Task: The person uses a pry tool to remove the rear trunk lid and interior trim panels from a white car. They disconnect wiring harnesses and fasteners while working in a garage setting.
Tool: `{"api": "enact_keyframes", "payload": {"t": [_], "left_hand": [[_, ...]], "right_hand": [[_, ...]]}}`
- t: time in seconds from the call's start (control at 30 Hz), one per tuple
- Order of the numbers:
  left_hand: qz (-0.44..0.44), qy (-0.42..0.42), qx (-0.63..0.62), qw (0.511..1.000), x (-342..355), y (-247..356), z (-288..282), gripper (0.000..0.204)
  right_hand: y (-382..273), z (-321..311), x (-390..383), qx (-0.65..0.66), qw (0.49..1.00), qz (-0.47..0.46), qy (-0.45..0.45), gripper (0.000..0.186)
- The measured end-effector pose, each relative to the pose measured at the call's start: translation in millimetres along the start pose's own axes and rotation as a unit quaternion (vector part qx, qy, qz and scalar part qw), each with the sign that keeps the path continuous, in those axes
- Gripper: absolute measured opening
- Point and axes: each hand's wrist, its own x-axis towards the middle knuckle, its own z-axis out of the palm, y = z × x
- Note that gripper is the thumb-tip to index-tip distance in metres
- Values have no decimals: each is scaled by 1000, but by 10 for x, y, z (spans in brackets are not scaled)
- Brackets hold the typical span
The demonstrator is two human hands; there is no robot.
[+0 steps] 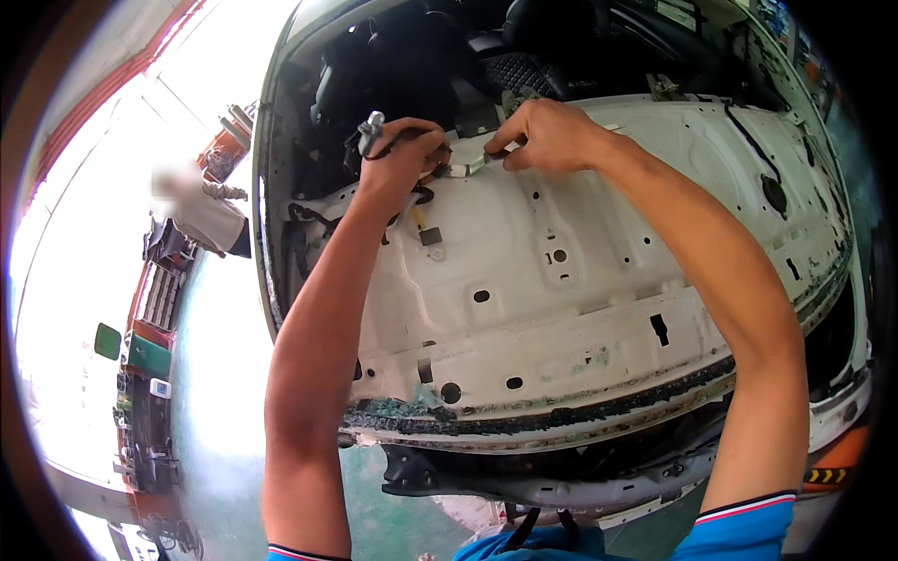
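Note:
My left hand [402, 150] is closed around a black wiring harness [421, 194], from which a silver metal fitting [372, 131] sticks up over my fingers. My right hand [547, 138] pinches a dark part of a pale, taped strip or wire bundle [460, 170] that runs between both hands. Both hands are over a white metal car body panel [505, 243] with holes and ribs. Below my left hand a dark square piece [430, 236] hangs on a yellow part against the panel.
Black seats [533, 28] lie beyond the panel. A dark, corroded edge [561, 400] runs along its near side. At left, a person [201, 210] stands by cluttered benches [148, 351] on the green floor [210, 374]. An orange striped object [832, 458] sits at lower right.

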Motion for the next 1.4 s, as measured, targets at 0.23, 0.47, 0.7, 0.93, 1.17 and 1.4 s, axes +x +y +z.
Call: {"api": "enact_keyframes", "payload": {"t": [0.23, 0.47, 0.7, 0.93, 1.17, 1.4], "left_hand": [[10, -24, -8, 1000, 39, -38, -19, 13], [3, -15, 10, 1000, -3, -16, -7, 14], [4, 49, -30, 998, -83, -55, 48, 16], [117, 171, -72, 976, -58, 422, -486, 18], [92, 81, -2, 992, -350, 626, -772, 21], [108, 70, 11, 992, -380, 691, -796, 22]], "right_hand": [[-238, -306, 227, -94, 993, -48, -55, 33], [134, 96, 108, 79, 997, -23, 6, 36], [168, 300, -64, 71, 995, -15, 74, 35], [118, 418, -128, 63, 992, -4, 109, 33], [-292, 38, -89, 119, 984, 27, 130, 43], [-774, 322, 165, 533, 843, 70, 9, 30]]}}
